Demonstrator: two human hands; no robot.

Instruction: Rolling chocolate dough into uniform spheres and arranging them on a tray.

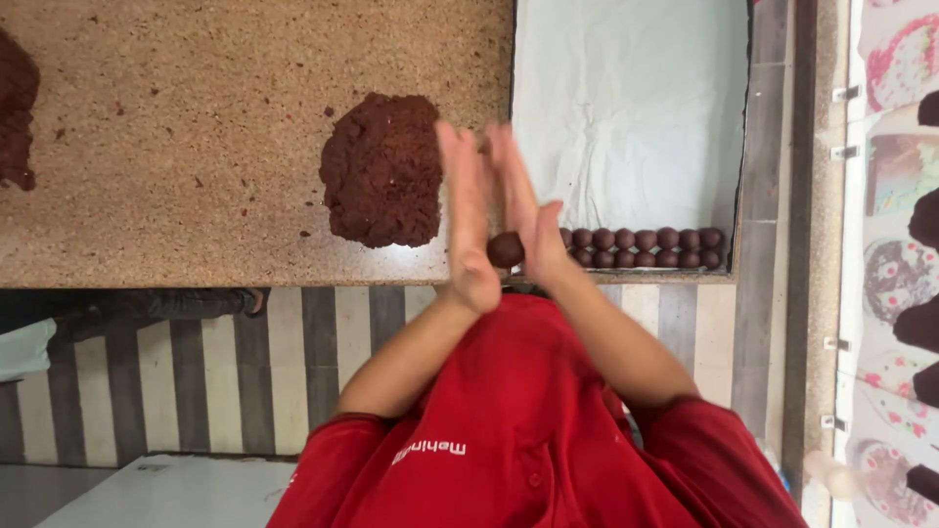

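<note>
Between the palms, a dark brown ball (506, 250) sits pressed by the left hand (468, 217) and right hand (521, 203), fingers straight. Just left lies a brown dough mound (381, 171) on the table (176, 147); right, a lined tray (631, 108) holds what seem finished balls (646, 247).

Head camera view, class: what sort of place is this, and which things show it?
Probably a sweet-making or bakery kitchen: a brown dough mound on a speckled counter, a lined tray with rows of rolled balls, and a ball pressed between two hands.
</note>
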